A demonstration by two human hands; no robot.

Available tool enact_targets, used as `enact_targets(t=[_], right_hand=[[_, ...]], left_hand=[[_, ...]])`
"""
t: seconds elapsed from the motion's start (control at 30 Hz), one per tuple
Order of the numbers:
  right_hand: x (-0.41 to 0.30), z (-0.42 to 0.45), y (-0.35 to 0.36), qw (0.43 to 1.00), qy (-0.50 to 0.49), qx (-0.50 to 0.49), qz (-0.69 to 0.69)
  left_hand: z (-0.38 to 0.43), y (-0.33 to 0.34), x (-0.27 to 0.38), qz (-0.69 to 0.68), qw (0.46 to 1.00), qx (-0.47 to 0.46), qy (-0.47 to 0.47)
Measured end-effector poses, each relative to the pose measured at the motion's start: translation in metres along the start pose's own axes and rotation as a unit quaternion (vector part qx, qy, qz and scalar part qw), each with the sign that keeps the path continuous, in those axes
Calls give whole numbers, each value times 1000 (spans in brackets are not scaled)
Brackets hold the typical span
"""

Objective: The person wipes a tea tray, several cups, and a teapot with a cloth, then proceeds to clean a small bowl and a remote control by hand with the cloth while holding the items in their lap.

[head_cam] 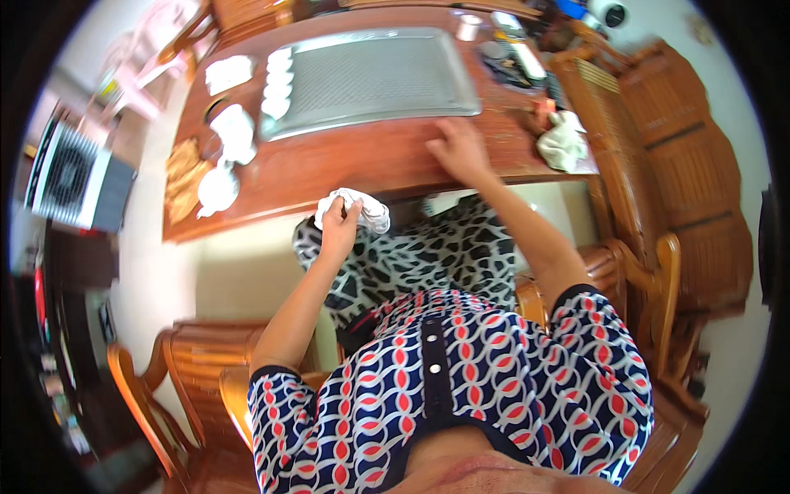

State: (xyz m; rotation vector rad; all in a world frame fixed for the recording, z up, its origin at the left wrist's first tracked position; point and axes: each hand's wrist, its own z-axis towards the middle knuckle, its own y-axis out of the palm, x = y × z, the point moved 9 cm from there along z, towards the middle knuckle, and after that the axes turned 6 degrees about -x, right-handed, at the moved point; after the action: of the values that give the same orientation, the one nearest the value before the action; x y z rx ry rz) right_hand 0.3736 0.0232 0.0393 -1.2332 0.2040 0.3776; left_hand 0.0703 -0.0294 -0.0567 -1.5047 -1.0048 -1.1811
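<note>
A white cloth [369, 213] is pinched in my left hand [340, 223], above my left knee at the table's near edge. My right hand [458, 148] rests low over or on the wooden table [382, 145], its fingers apart and nothing seen in them, just below the near right corner of a large metal tray [376, 77]. Several small white pieces [278, 83] stand in a row along the tray's left side. Left of the tray lie a white bundle [234, 133], a white pot-like thing [218, 188] and a stack of white cloth or paper [229, 74].
An orange-brown cloth [184, 179] lies at the table's left end, a pale crumpled cloth [561, 142] at its right. Beyond the tray's right side are a white cup [469, 28] and a remote-like device [528, 60]. Wooden chairs [203, 383] and a wooden bench [685, 179] stand around.
</note>
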Motion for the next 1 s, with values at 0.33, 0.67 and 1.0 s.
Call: enact_targets(t=[0.33,0.67,1.0], right_hand=[[-78,-16,10,832,74,-93,541],[-82,-40,13,988,-143,-24,-50],[128,-4,-59,988,97,66,-96]], left_hand=[[11,89,142,55,943,-171,280],[66,15,76,503,843,35,186],[45,12,92,541,827,36,151]])
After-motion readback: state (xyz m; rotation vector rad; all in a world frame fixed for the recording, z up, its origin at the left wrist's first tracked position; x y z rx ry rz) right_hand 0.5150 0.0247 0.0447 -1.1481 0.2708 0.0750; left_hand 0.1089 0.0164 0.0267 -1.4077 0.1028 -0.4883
